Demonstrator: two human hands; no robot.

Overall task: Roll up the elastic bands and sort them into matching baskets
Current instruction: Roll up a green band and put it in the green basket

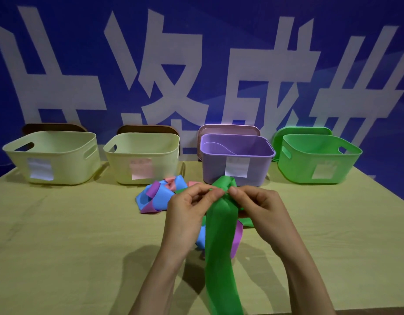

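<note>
A long green elastic band (221, 246) hangs from my hands toward the table's near edge. My left hand (187, 214) and my right hand (262, 210) both pinch its upper end, held above the table in front of the purple basket (237, 164). Under and behind my hands lies a tangled pile of blue, purple and pink bands (160, 196). A green basket (319, 160) stands at the far right. Two cream baskets (53, 158) (142, 158) stand to the left, each with a paper label.
All the baskets line the back of the tan table (71, 235), against a blue wall with large white characters. Lids lean upright behind the baskets. The purple basket holds a thin white cord.
</note>
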